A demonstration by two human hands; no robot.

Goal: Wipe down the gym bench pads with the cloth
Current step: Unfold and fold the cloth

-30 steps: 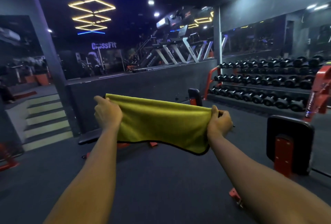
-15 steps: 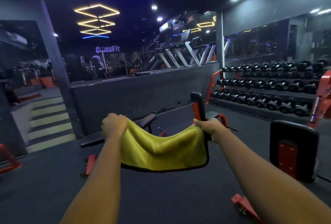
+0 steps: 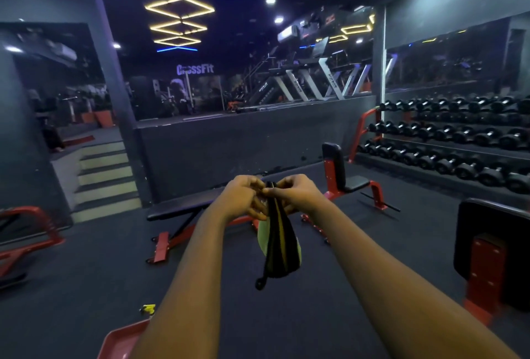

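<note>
Rising along the left edge of the frame, pale steps (image 3: 106, 175) climb above a red metal frame (image 3: 31, 229) on the dark floor. Right of them, at middle height, a flat bench (image 3: 177, 208) with a black pad stands on red legs, its far end hidden behind the arms. At the centre both hands meet, close together: the left hand (image 3: 242, 198) and the right hand (image 3: 299, 195) each pinch the top of the cloth (image 3: 279, 244) with curled fingers. The cloth hangs from them, folded narrow, yellow with a dark edge, held in the air in front of the flat bench. Just right of the hands stands a seat bench (image 3: 342, 170) with an upright black back. Dumbbells (image 3: 459, 136) fill a red rack (image 3: 362, 126) toward the upper right, and another black pad (image 3: 496, 215) sits at the right edge.
</note>
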